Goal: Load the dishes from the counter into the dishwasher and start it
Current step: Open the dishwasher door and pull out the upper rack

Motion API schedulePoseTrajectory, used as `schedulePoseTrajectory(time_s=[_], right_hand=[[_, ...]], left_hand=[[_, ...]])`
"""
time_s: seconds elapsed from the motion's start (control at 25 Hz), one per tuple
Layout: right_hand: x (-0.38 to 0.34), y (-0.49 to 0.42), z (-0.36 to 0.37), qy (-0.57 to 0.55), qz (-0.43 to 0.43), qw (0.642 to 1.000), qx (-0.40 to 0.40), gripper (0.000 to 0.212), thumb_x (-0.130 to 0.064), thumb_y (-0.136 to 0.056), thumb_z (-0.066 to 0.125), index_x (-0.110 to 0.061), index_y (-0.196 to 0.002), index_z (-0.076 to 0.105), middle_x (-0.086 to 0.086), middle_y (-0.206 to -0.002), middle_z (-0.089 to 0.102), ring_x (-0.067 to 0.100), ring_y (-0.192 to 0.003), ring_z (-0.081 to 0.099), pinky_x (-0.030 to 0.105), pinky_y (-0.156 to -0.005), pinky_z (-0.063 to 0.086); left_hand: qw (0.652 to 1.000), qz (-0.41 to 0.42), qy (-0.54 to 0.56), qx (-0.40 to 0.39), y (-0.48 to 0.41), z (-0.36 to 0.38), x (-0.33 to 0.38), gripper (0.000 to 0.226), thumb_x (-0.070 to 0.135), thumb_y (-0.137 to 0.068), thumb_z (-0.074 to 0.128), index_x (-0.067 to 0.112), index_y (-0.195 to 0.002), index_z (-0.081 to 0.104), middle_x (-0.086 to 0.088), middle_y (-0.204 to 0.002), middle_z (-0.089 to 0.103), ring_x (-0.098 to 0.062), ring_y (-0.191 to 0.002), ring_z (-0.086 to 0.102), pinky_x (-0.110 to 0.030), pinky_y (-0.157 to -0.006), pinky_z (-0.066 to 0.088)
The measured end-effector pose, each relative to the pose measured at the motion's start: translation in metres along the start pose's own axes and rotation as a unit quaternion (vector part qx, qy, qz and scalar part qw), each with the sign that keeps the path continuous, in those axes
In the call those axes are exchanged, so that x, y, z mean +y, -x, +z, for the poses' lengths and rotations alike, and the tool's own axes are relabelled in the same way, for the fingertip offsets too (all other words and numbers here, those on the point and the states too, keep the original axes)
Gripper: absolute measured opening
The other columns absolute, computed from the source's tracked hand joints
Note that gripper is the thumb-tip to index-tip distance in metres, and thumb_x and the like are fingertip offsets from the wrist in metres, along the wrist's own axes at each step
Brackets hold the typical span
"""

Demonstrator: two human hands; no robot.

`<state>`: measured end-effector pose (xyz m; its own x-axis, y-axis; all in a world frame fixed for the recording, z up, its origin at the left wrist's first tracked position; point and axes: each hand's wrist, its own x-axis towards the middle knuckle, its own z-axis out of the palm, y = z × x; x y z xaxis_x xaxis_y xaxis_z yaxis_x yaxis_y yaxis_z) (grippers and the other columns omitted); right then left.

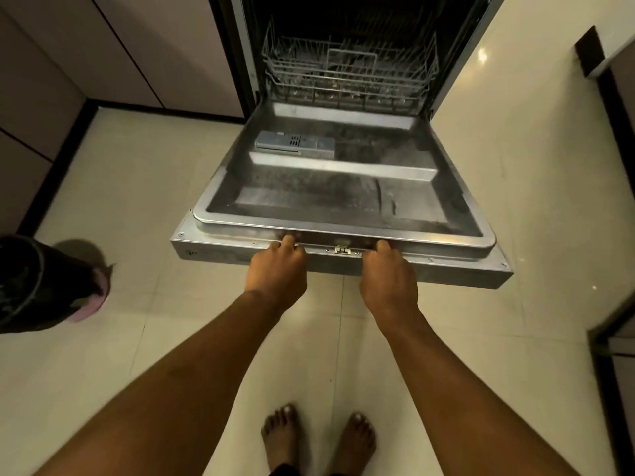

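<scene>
The dishwasher door (336, 197) lies folded down almost flat in front of me, its steel inner face up. My left hand (278, 269) grips the door's near edge left of the latch (342, 250), thumb on top. My right hand (388, 273) grips the same edge just right of the latch. Inside the dark tub stands the lower wire rack (347, 77); a few clear items seem to lie in it, too dim to name. A grey detergent dispenser (295, 144) sits on the door. No dishes on a counter are in view.
Pale floor tiles (137, 201) surround the door. A dark bin (31, 286) stands at the left, with a pink slipper beside it. Cabinet fronts (144, 49) line the left wall, dark furniture (615, 207) the right. My bare feet (319, 441) stand below the door.
</scene>
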<state>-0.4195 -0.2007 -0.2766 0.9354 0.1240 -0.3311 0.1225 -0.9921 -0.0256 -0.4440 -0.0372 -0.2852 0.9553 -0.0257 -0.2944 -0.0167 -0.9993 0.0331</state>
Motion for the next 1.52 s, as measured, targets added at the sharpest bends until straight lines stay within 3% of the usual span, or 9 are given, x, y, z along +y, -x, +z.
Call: schedulePoseTrajectory(time_s=[0.2,0.6,0.84,1.04,1.32,1.44,1.52], right_hand=[[-0.002,0.008,0.054,-0.02,0.004,0.999,-0.026,0.032,-0.008,-0.091,0.061,-0.01,-0.123,0.061,0.007,-0.128,0.051,0.026,-0.111,0.056,0.034,-0.092,0.049],[0.002,-0.001,0.152,-0.028,0.004,0.992,-0.126,0.031,-0.001,-0.09,0.056,-0.01,-0.119,0.062,0.007,-0.124,0.058,0.027,-0.112,0.06,0.034,-0.089,0.05],[0.009,-0.009,0.197,-0.045,0.003,0.984,-0.173,0.044,-0.003,-0.092,0.054,-0.005,-0.136,0.048,0.011,-0.138,0.052,0.028,-0.119,0.055,0.035,-0.095,0.046],[0.012,-0.02,0.222,-0.034,-0.014,0.98,-0.195,0.051,-0.003,-0.091,0.054,-0.005,-0.14,0.043,0.012,-0.141,0.047,0.027,-0.122,0.052,0.035,-0.096,0.045],[0.007,-0.033,0.228,-0.024,-0.01,0.98,-0.199,0.051,-0.007,-0.089,0.055,-0.008,-0.138,0.042,0.013,-0.122,0.06,0.03,-0.111,0.059,0.037,-0.088,0.049],[0.007,-0.038,0.217,-0.037,-0.01,0.976,-0.213,0.047,-0.011,-0.088,0.056,-0.01,-0.134,0.046,0.011,-0.124,0.059,0.028,-0.117,0.055,0.036,-0.09,0.047],[0.004,-0.036,0.207,-0.042,-0.015,0.977,-0.211,0.048,-0.014,-0.088,0.056,-0.011,-0.135,0.046,0.01,-0.129,0.058,0.026,-0.122,0.052,0.037,-0.093,0.046]], left_hand=[[1.0,-0.009,-0.018,-0.024,0.007,0.046,0.006,0.03,0.012,-0.1,0.037,0.009,-0.116,0.061,-0.009,-0.12,0.061,-0.027,-0.098,0.065,-0.031,-0.065,0.035],[0.989,-0.046,-0.02,-0.137,-0.009,0.144,0.023,0.025,0.013,-0.096,0.043,0.009,-0.108,0.065,-0.011,-0.113,0.064,-0.028,-0.1,0.064,-0.031,-0.072,0.04],[0.979,-0.036,-0.02,-0.2,-0.02,0.191,0.021,0.034,0.017,-0.092,0.05,0.006,-0.123,0.059,-0.013,-0.123,0.058,-0.029,-0.113,0.057,-0.035,-0.091,0.045],[0.966,-0.02,-0.012,-0.258,-0.031,0.221,0.011,0.051,0.017,-0.092,0.051,0.002,-0.14,0.043,-0.018,-0.144,0.042,-0.032,-0.133,0.041,-0.038,-0.108,0.036],[0.957,-0.027,0.01,-0.287,-0.033,0.23,0.007,0.069,0.022,-0.095,0.051,0.0,-0.153,0.021,-0.02,-0.162,0.015,-0.033,-0.148,0.021,-0.04,-0.118,0.025],[0.949,-0.03,0.029,-0.312,-0.035,0.222,0.006,0.071,0.024,-0.094,0.051,0.002,-0.154,0.019,-0.018,-0.162,0.015,-0.033,-0.149,0.016,-0.042,-0.118,0.026],[0.953,-0.045,0.051,-0.295,-0.035,0.209,0.006,0.066,0.021,-0.093,0.051,0.005,-0.152,0.026,-0.015,-0.158,0.027,-0.031,-0.147,0.023,-0.042,-0.115,0.03]])
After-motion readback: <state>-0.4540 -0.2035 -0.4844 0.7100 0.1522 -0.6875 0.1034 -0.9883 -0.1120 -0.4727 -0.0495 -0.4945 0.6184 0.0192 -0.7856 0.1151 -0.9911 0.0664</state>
